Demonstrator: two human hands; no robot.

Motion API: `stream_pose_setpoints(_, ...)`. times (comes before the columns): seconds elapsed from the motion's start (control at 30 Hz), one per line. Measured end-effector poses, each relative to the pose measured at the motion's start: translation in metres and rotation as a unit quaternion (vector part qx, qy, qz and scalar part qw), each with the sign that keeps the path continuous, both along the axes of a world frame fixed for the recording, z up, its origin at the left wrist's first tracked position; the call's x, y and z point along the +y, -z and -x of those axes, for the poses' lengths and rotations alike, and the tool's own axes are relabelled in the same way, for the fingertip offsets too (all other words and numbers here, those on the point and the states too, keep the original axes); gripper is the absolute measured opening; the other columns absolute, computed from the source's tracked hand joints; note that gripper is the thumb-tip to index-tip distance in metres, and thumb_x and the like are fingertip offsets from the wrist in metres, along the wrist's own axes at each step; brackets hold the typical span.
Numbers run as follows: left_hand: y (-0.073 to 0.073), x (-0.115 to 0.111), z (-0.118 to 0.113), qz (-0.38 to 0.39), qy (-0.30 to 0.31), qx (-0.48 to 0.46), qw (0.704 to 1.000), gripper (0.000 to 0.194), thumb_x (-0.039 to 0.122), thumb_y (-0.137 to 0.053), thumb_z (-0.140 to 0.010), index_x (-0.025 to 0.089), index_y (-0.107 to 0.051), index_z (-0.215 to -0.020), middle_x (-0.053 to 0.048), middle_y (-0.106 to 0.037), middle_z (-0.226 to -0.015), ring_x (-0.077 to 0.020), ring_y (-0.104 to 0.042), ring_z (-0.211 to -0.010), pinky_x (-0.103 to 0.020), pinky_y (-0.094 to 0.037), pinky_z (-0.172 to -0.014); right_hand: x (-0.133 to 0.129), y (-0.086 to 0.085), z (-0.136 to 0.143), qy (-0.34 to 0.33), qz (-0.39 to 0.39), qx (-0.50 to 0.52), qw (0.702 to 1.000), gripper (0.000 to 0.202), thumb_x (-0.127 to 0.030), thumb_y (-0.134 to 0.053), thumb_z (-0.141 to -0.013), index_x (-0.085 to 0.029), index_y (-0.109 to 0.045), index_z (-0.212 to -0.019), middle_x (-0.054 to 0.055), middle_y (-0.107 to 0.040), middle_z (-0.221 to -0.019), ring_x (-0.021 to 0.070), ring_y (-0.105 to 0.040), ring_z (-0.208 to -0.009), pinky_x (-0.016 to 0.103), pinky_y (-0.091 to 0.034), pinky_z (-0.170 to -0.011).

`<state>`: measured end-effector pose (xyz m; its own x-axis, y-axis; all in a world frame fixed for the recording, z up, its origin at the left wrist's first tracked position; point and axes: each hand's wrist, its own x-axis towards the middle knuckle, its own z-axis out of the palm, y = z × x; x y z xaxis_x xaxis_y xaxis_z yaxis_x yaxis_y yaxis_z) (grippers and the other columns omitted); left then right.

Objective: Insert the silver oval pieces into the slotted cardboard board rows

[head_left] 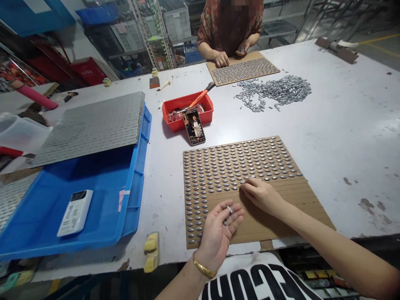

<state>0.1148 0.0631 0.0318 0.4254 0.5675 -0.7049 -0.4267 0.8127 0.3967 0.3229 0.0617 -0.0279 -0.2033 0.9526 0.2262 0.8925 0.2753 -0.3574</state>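
Note:
My left hand [221, 223] is palm up and cupped, with a few small shiny oval metal pieces [230, 209] held at its fingers. My right hand [259, 193] reaches down to the cardboard sheet [275, 212], its thumb and fingers pinched on an oval metal piece [242, 182] at the end of a partly filled row. Similar pieces lie in straight rows over the sheet's far part and down its left side. Bare grooved cardboard shows under and to the right of my hands.
A phone [194, 126] leans on a red bin [173, 125] holding an orange-handled tool [200, 96]. Loose metal pieces [287, 89] are heaped beyond. Across the table, a person works at another cardboard sheet [215, 79]. At left stand a blue crate [125, 225] and filled sheets [90, 121].

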Motion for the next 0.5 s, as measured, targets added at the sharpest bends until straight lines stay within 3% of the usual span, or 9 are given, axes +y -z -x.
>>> stream_pose_setpoints(0.23, 0.0016, -0.0023, -0.0022, -0.024, 0.010, 0.005, 1.000, 0.016, 0.016, -0.062, -0.083, 0.013, -0.054, -0.096, -0.014, -0.070, -0.099, -0.0192, -0.069, -0.088, -0.030, -0.054, -0.083, -0.0005, 0.0030, -0.0030, -0.013, 0.007, -0.018, 1.000, 0.023, -0.011, -0.041, -0.091, -0.018, -0.061, -0.083, 0.006, -0.056, -0.080, 0.0146, -0.050, -0.072, 0.023, -0.037, -0.062)
stream_pose_setpoints(0.5, -0.0020, -0.0035, -0.0058, -0.049, 0.030, 0.023, 0.998, 0.027, 0.021, -0.067, -0.080, 0.013, -0.055, -0.103, -0.009, -0.069, -0.082, -0.0145, -0.067, -0.073, -0.025, -0.053, -0.069, 0.0000, 0.0031, -0.0029, -0.003, 0.006, -0.025, 1.000, 0.024, -0.010, -0.040, -0.091, -0.018, -0.060, -0.080, 0.006, -0.055, -0.079, 0.0145, -0.049, -0.069, 0.024, -0.037, -0.061)
